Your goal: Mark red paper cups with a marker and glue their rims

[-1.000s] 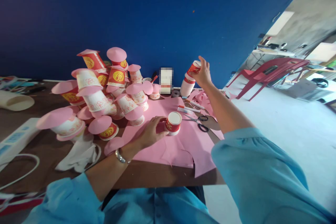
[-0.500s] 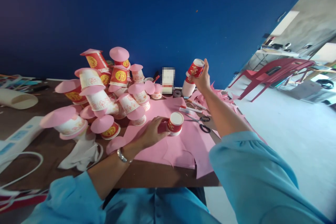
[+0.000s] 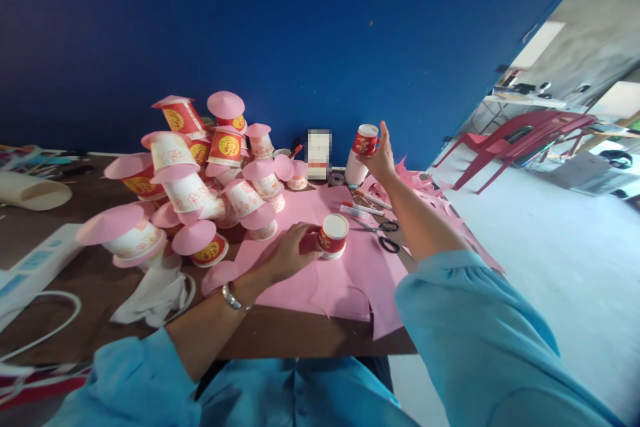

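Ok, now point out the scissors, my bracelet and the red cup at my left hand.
Scissors [image 3: 377, 231]: head view, near where blades and handles meet.
Bracelet [image 3: 231, 297]: head view, on the middle of the silvery band.
Red cup [image 3: 332, 241]: head view, on its red side below the white top.

Your near cup [image 3: 333, 235] and far cup [image 3: 365, 141] look like smooth paper, the pink sheet [image 3: 295, 290] like matt paper. Your bracelet [image 3: 231, 297] is shiny metal, your sleeves [image 3: 450, 307] soft cloth, the far-right chair [image 3: 533, 135] smooth plastic.
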